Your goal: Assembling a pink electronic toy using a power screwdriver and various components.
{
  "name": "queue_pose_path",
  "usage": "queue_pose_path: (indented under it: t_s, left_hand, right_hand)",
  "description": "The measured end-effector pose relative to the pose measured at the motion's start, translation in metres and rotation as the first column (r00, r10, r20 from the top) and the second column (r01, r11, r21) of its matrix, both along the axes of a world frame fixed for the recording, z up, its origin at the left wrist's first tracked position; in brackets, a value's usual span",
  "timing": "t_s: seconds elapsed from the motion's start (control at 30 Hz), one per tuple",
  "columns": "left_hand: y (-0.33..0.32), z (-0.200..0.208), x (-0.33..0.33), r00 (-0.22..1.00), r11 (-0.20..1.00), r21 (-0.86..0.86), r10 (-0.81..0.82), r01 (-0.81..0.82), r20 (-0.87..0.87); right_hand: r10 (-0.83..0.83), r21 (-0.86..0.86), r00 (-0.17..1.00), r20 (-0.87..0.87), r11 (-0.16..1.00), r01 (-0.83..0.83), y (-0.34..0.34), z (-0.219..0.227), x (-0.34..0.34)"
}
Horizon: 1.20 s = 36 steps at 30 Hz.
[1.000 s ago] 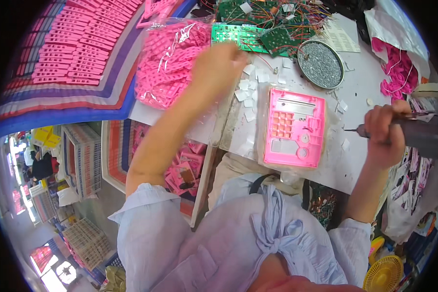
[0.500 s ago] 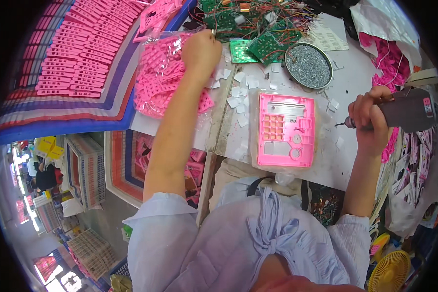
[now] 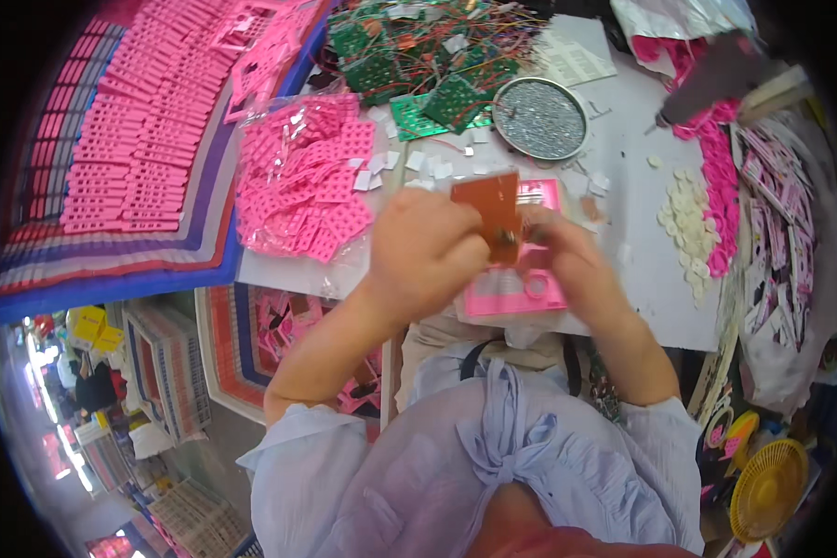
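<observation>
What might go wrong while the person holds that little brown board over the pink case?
Both hands, the left hand and the right hand, pinch the brown board above the pink case, so it might slip or bend. Small white squares lie loose on the white table close by, and a wrist could sweep them off. The round tray of tiny grey bits sits just behind; a bump might spill it.

Beyond you, green circuit boards (image 3: pixel 409 56), a round screw tray (image 3: pixel 539 118), bagged pink keypads (image 3: pixel 298 177) and white buttons (image 3: pixel 684 209) are lying on the table (image 3: pixel 642 270).
</observation>
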<state>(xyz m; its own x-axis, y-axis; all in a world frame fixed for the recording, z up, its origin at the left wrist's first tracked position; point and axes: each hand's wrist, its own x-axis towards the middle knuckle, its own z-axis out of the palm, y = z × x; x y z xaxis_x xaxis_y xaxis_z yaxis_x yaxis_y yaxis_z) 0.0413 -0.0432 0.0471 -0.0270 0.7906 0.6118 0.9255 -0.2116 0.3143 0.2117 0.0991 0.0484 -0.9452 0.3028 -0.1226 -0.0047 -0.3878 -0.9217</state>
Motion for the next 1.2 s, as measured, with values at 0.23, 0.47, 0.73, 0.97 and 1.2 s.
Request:
queue_pose_path:
  t_s: [0.23, 0.47, 0.73, 0.97, 1.2]
  left_hand:
    - [-0.029, 0.008, 0.032, 0.923, 0.985, 0.083, 0.111, -0.151, 0.368]
    - [-0.024, -0.017, 0.047, 0.532, 0.985, -0.142, 0.175, -0.102, 0.829]
    - [-0.034, -0.024, 0.040, 0.310, 0.997, -0.066, 0.075, -0.039, 0.948]
    - [-0.016, -0.035, 0.052, -0.304, 0.982, 0.182, -0.162, 0.040, 0.939]
    - [-0.015, -0.037, 0.047, -0.411, 0.956, 0.262, -0.190, 0.128, 0.892]
  right_hand:
    - [-0.153, -0.201, 0.988, -0.001, 0.968, 0.149, 0.005, -0.008, 0.001]
    - [0.034, 0.041, 0.998, -0.051, 0.999, -0.032, 0.001, -0.003, -0.001]
    - [-0.251, 0.064, 0.966, -0.054, 0.965, 0.255, 0.018, -0.015, 0.006]
    - [0.123, -0.293, 0.987, 0.103, 0.952, -0.089, 0.012, -0.046, 0.002]
    - [-0.015, -0.236, 0.999, 0.047, 0.971, 0.026, -0.015, -0.040, -0.010]
